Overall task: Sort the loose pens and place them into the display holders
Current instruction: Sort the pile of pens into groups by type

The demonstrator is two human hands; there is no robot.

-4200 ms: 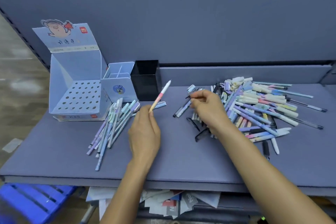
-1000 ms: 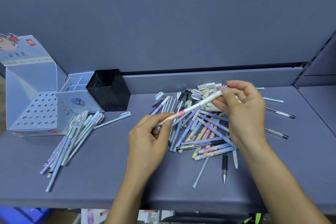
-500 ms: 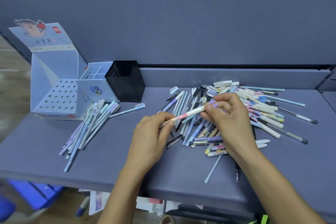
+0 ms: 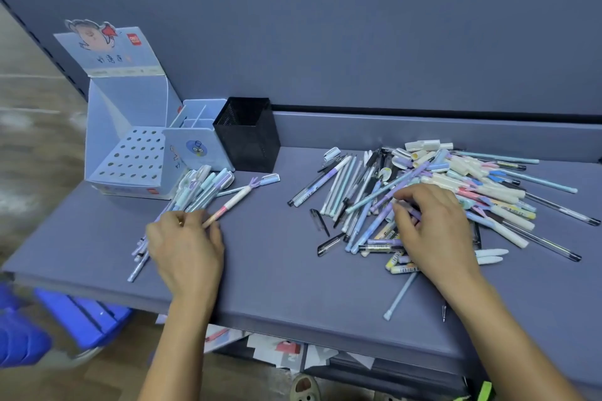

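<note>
A big heap of loose pens [image 4: 433, 198] covers the right half of the grey shelf [image 4: 277, 254]. My right hand [image 4: 430, 228] lies on that heap, fingers curled round a purple pen [image 4: 410, 212]. My left hand [image 4: 185, 247] pinches the lower end of a pink-and-white pen [image 4: 233, 202], which points up and right, beside a smaller sorted bunch of pens [image 4: 189, 202]. A light blue cardboard display holder [image 4: 130, 153] with rows of holes stands at the back left.
A light blue divided pen box [image 4: 198, 143] and a black mesh pen cup [image 4: 247, 133] stand against the back ledge. Blue plastic crates [image 4: 81, 316] sit on the floor at the left. Papers lie under the shelf's front edge.
My left hand has carried the pink-and-white pen leftward from the big heap to the sorted bunch. My right hand let go of it and dropped onto the heap, taking a purple pen.
</note>
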